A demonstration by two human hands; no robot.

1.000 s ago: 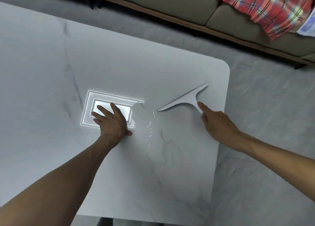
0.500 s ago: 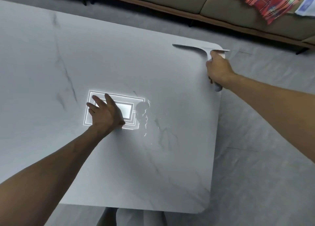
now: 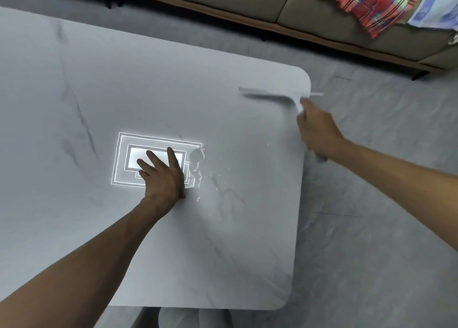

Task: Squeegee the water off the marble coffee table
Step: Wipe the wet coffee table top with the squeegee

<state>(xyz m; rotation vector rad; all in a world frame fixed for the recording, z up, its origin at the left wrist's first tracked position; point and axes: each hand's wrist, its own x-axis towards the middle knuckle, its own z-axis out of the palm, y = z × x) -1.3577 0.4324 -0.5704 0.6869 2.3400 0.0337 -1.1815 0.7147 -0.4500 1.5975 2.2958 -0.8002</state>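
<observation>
Left hand (image 3: 163, 176) flat on marble table (image 3: 124, 92); right hand (image 3: 317, 132) grips blurred squeegee (image 3: 272, 96) at the far-right corner edge.

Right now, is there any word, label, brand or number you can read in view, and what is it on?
None readable.
squeegee: motion-blurred, no marking visible.
marble table: only veins and a lamp reflection.
blue-and-white cloth on the sofa: print too blurred to tell.

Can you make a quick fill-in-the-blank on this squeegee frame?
1. The squeegee is held by the ____ hand.
2. The left hand rests ____ on the marble table.
3. The water lies just ____ of the left hand.

Missing: right; flat; right
</observation>
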